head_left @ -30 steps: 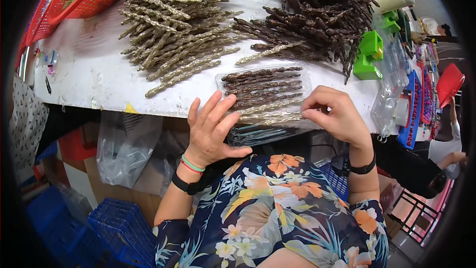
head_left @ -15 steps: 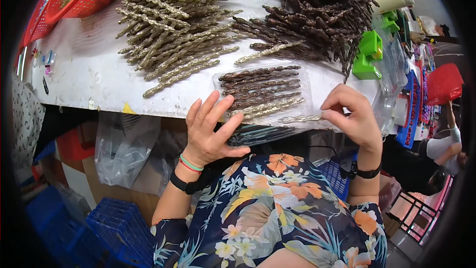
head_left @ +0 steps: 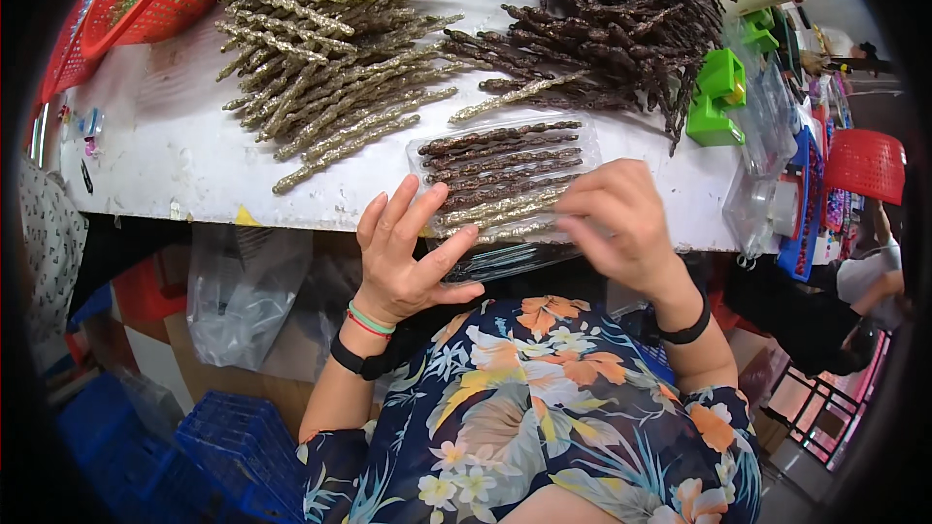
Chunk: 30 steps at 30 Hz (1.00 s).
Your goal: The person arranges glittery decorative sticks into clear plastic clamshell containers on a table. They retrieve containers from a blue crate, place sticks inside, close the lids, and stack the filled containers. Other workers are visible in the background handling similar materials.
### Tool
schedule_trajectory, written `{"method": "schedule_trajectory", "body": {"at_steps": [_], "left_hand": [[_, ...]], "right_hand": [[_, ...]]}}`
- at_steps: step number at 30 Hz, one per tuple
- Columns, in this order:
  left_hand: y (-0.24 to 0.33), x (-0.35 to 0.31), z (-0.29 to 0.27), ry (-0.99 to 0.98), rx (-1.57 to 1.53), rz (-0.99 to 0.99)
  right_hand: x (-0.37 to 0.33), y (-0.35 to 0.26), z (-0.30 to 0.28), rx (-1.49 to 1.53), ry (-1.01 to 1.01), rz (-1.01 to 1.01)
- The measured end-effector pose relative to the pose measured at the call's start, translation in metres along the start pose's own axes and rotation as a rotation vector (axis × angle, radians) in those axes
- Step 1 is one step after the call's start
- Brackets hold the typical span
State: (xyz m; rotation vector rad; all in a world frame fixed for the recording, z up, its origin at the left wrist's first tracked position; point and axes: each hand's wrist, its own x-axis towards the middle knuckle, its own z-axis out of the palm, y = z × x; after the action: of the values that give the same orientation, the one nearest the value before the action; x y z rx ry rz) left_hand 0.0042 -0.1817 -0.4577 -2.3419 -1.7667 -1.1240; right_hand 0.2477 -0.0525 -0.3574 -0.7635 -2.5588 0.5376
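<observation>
A clear plastic tray (head_left: 592, 147) lies at the table's front edge. Several dark brown beaded strands (head_left: 505, 161) lie side by side in it, and gold beaded strands (head_left: 500, 211) occupy its near side. My left hand (head_left: 403, 247) has its fingers spread, the fingertips at the tray's left end beside the gold strands. Over the right end, my right hand (head_left: 621, 223) bends its fingers and covers the gold strands' tips. Its thumb is smeared by motion, so its grip is unclear. Beneath the tray's near edge is a clear plastic piece (head_left: 515, 260) jutting past the table.
A large gold strand pile (head_left: 320, 49) lies at the back left, a dark brown one (head_left: 612, 29) at the back right. Red baskets (head_left: 160, 15) stand far left. Green holders (head_left: 716, 97) and clear packaging (head_left: 762, 165) line the right. Another person (head_left: 825, 301) is beyond.
My right hand has moved left over the tray. The gold strand it pinched now lies along the tray's near side. My left hand has stayed nearly still.
</observation>
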Motion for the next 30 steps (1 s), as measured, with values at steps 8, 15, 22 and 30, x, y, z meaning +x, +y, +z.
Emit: {"method": "schedule_trajectory", "body": {"at_steps": [8, 15, 22, 30], "left_hand": [[0.001, 0.002, 0.002, 0.02, -0.004, -0.007], [-0.001, 0.0, 0.004, 0.024, 0.012, 0.013], [0.001, 0.0, 0.003, 0.024, 0.004, 0.005], [-0.001, -0.001, -0.014, -0.036, -0.082, 0.004]], "right_hand": [[-0.011, 0.014, -0.008, -0.177, 0.017, 0.111], [-0.008, 0.007, -0.009, -0.201, 0.026, 0.062], [-0.012, 0.01, 0.001, -0.192, -0.012, 0.064], [0.054, 0.002, 0.007, 0.023, -0.032, -0.101]]}}
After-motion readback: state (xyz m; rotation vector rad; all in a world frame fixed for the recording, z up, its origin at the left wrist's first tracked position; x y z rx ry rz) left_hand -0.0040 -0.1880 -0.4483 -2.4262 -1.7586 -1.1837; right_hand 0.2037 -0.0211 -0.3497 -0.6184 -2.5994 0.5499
